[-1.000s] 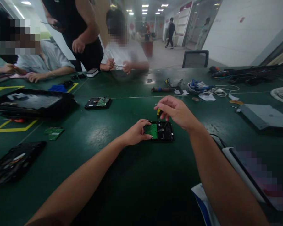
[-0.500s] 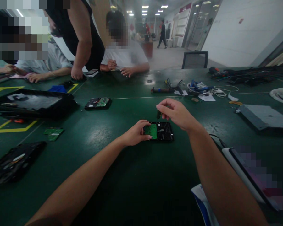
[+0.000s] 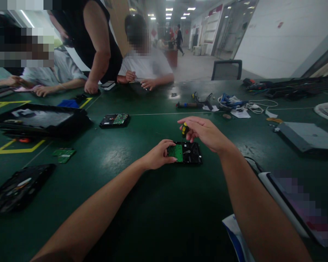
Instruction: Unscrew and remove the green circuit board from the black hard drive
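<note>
A black hard drive (image 3: 191, 153) with a green circuit board (image 3: 176, 152) on its upper face lies flat on the dark green table. My left hand (image 3: 160, 154) grips its left end, thumb on the near edge and fingers on the far edge. Over the drive's far edge, my right hand (image 3: 200, 131) is closed around a short yellow-and-black screwdriver (image 3: 184, 130). The screwdriver stands upright, its shaft pointing down at the drive; whether the tip sits in a screw I cannot tell.
Another hard drive (image 3: 114, 120) lies farther back. At left are a black tray (image 3: 41, 118), a loose circuit board (image 3: 65, 155) and a dark flat part (image 3: 19, 187). A grey metal box (image 3: 308, 134) and a tablet-like device (image 3: 287, 203) lie at right. Co-workers (image 3: 146, 67) are across the table.
My right fingers have shifted around the screwdriver, and its yellow-and-black handle now shows. My left hand and the hard drive stay in place. A person walking in the background has moved left.
</note>
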The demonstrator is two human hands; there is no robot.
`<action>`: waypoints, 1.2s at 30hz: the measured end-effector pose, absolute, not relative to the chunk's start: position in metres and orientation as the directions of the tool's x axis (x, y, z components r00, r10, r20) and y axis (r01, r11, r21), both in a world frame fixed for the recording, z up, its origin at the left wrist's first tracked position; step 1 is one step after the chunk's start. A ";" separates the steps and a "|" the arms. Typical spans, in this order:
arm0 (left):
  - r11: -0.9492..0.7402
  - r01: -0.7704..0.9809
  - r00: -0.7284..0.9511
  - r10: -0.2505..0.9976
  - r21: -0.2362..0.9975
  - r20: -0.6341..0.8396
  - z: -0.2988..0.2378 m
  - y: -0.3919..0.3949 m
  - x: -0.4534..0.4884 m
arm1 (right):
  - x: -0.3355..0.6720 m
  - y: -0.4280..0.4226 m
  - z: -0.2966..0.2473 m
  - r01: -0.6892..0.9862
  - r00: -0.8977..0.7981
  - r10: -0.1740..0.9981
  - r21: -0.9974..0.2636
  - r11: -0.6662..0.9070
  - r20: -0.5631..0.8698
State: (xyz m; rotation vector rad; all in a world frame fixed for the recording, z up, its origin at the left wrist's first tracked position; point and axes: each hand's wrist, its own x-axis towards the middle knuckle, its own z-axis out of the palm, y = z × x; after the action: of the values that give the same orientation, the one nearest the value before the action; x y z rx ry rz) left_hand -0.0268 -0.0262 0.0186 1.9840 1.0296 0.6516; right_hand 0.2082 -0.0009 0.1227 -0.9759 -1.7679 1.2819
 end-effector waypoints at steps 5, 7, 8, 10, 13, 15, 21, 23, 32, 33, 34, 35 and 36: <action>-0.350 0.425 0.535 0.841 0.835 0.081 0.019 -0.026 -0.027 | 0.208 -0.004 0.125 0.263 -0.389 0.896 -0.906 0.332 0.215; -0.347 0.425 0.538 0.840 0.836 0.075 0.019 -0.027 -0.027 | 0.209 -0.004 0.124 0.295 -0.348 0.913 -0.899 0.323 0.213; -0.347 0.428 0.540 0.839 0.835 0.072 0.020 -0.027 -0.027 | 0.209 -0.003 0.124 0.303 -0.334 0.921 -0.903 0.305 0.199; -0.352 0.433 0.539 0.839 0.830 0.074 0.021 -0.027 -0.027 | 0.209 -0.002 0.123 0.284 -0.335 0.928 -0.922 0.264 0.162; -0.357 0.433 0.537 0.840 0.828 0.081 0.022 -0.028 -0.027 | 0.207 -0.002 0.124 0.210 -0.403 0.906 -0.951 0.229 0.129; -0.355 0.430 0.535 0.841 0.830 0.083 0.023 -0.028 -0.026 | 0.206 -0.003 0.124 0.183 -0.444 0.887 -0.956 0.229 0.127; -0.344 0.417 0.521 0.849 0.841 0.089 0.023 -0.029 -0.024 | 0.204 -0.005 0.124 0.111 -0.452 0.885 -0.978 0.179 0.111; -0.346 0.416 0.522 0.848 0.841 0.090 0.023 -0.030 -0.024 | 0.205 -0.005 0.125 0.143 -0.457 0.880 -0.966 0.217 0.130; -0.342 0.431 0.520 0.851 0.835 0.080 0.024 -0.030 -0.024 | 0.208 -0.004 0.125 0.335 -0.332 0.926 -0.895 0.295 0.181; -0.344 0.430 0.522 0.849 0.834 0.081 0.024 -0.030 -0.024 | 0.208 -0.004 0.126 0.312 -0.367 0.914 -0.903 0.296 0.173; -0.346 0.430 0.524 0.848 0.834 0.082 0.024 -0.030 -0.024 | 0.207 -0.005 0.126 0.288 -0.407 0.898 -0.910 0.299 0.166; -0.348 0.430 0.525 0.847 0.833 0.083 0.024 -0.030 -0.025 | 0.207 -0.006 0.127 0.267 -0.444 0.881 -0.915 0.301 0.160; -0.348 0.430 0.525 0.847 0.833 0.083 0.024 -0.029 -0.025 | 0.207 -0.006 0.127 0.250 -0.473 0.867 -0.920 0.301 0.155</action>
State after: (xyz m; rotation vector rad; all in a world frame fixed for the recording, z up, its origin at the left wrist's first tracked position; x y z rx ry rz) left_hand -0.0248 -0.0293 0.0237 1.9708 1.0401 0.6655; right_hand 0.2067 -0.0059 0.1270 -0.9942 -1.8986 1.1724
